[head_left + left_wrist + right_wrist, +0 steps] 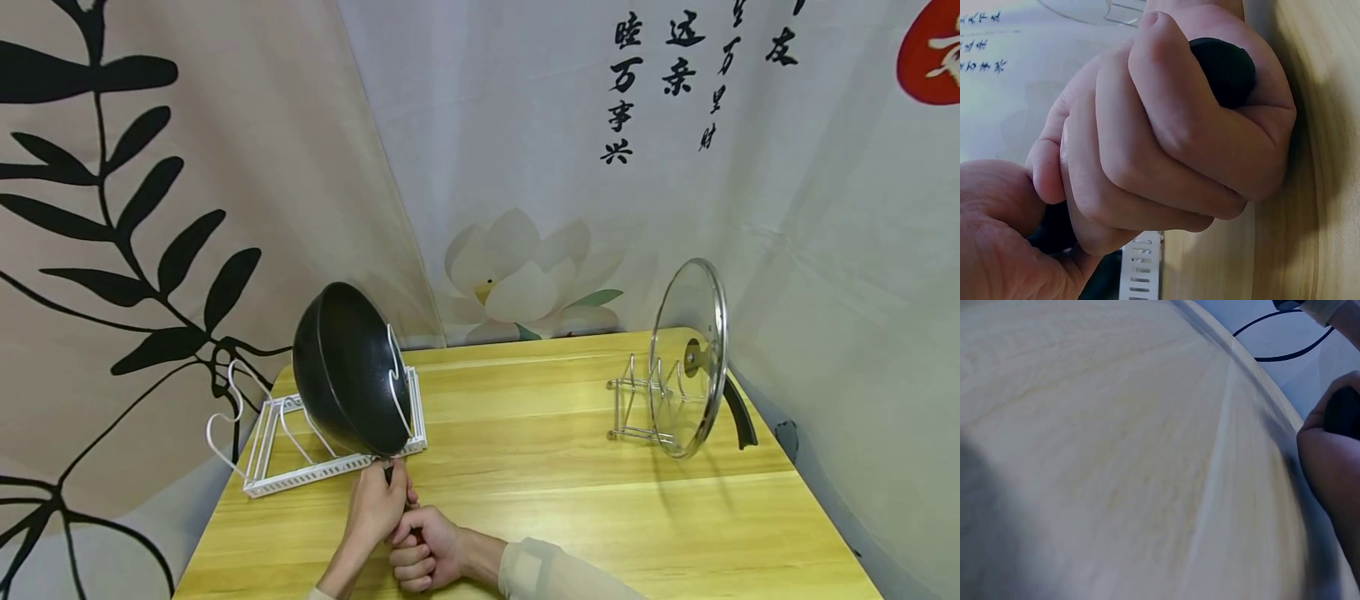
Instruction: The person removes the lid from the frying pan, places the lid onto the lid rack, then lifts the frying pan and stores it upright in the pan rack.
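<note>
A black wok point(352, 367) is tipped on its side in a white wire rack point(300, 479) on the left of the table. Its dark handle point(1222, 72) points toward the front edge. My left hand point(378, 504) grips the handle close to the wok's rim. Right behind it, my right hand point(427, 550) wraps its fingers round the handle's rear part. In the left wrist view the handle's rounded end pokes out of the right fist, with the left hand point(997, 237) beside it. The right wrist view catches only part of the right hand point(1335, 469).
On the right of the wooden table point(517, 433), a glass lid point(720, 333) with a metal rim stands upright in a small wire rack point(630, 433). A black handle point(738, 412) shows beside the lid. Printed curtains point(525, 167) hang behind the table.
</note>
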Tool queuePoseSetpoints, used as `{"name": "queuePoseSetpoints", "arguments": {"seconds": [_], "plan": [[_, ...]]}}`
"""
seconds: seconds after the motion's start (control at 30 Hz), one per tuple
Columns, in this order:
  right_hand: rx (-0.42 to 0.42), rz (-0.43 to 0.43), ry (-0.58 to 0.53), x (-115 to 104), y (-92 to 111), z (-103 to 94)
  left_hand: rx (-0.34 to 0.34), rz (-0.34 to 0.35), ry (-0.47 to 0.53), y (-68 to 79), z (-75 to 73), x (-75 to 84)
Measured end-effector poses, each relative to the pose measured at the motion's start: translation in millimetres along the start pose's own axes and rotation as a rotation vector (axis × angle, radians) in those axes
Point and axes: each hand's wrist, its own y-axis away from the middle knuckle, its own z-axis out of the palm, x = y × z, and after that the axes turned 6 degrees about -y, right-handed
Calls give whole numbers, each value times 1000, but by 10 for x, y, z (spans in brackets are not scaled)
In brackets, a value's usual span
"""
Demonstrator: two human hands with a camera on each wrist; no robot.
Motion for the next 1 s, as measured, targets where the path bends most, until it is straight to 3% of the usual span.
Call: {"name": "queuePoseSetpoints", "arguments": {"seconds": [0.47, 0.73, 1.0], "plan": [[16, -28, 3, 20, -31, 1, -6, -14, 38, 12, -10, -19], [73, -52, 30, 13, -14, 39, -10, -28, 48, 13, -11, -5], [181, -71, 40, 7, 66, 33, 37, -11, -97, 21, -54, 13]]}}
